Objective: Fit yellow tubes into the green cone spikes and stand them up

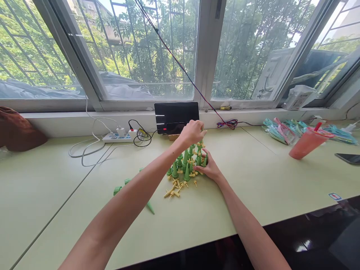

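A cluster of green plastic cones and cylinders (185,162) with small yellow pegs stuck in it stands upright on the table. My left hand (192,132) reaches over its top right, fingers pinched together; what they hold is hidden by the hand. Lower down, my right hand (210,167) curves around the cluster's right side, thumb and fingers gripping it near the base. Several loose yellow pegs (174,190) lie in front of the cluster. Partly covered by my left forearm, a loose green cone (150,207) and green caps (117,190) lie to the left.
A dark tablet (176,114) leans against the sill behind the cluster. A power strip (119,137) with cables is at the back left. To the right are plastic-wrapped packets (281,131), a tilted red cup with a straw (309,142) and a phone (348,158).
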`<state>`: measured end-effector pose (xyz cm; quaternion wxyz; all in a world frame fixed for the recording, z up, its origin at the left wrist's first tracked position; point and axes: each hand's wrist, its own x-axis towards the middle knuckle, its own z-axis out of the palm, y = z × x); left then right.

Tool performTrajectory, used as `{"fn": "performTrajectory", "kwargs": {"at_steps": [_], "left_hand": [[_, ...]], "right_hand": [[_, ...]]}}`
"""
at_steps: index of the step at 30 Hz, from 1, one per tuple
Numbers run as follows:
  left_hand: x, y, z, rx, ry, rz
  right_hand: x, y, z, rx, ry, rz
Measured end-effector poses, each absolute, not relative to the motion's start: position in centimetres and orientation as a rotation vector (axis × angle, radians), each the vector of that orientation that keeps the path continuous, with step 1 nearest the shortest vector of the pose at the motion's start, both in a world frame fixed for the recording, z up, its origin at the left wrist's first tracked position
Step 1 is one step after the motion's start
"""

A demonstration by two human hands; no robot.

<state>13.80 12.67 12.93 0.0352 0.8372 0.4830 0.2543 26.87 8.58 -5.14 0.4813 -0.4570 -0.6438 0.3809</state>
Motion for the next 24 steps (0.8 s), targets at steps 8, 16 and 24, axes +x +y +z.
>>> {"fn": "performTrajectory", "kwargs": {"at_steps": [8,16,24], "left_hand": [[13.4,12.8,13.0,2.621,1.317,1.028],[7.5,8.5,13.6,2.577,1.265,1.618],[-4.8,2.5,6.8,2.290,1.793,1.798]], "right_hand": [[26.9,8.6,-5.2,-1.130,-1.578,0.898],[27.5,7.9,-4.5,-1.081,-1.579,0.850],[27.1,5.2,-1.5,-1.081,-1.122,0.035]]}}
